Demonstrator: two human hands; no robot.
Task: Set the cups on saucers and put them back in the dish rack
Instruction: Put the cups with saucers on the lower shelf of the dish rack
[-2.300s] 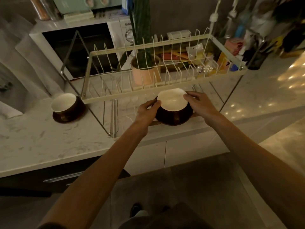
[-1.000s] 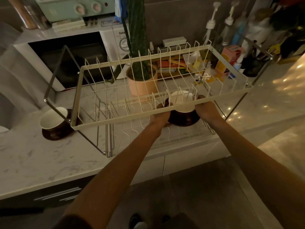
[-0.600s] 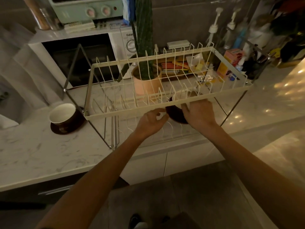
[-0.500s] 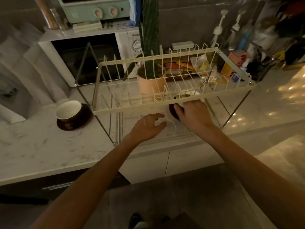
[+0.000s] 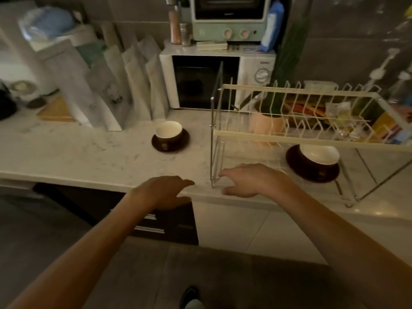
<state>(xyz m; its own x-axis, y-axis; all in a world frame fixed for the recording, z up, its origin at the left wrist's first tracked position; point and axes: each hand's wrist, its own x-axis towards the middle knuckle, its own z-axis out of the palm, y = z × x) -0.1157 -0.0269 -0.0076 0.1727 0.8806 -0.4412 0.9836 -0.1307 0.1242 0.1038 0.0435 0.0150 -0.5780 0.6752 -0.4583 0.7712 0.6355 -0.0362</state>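
Note:
A brown cup with a white inside sits on its brown saucer on the lower tier of the cream wire dish rack. A second brown cup stands on its saucer on the marble counter, left of the rack. My right hand hovers empty with fingers spread at the rack's front left corner. My left hand hangs empty over the counter's front edge, fingers loose and apart.
A white microwave with a mint toaster oven on top stands behind the counter cup. A potted plant sits behind the rack. Paper bags lean at the back left. Bottles and boxes crowd the far right.
Both hands let go of the cup and saucer, left on the rack's lower tier, and drew back left toward the counter edge. My view swung left, so the counter cup now sits near centre.

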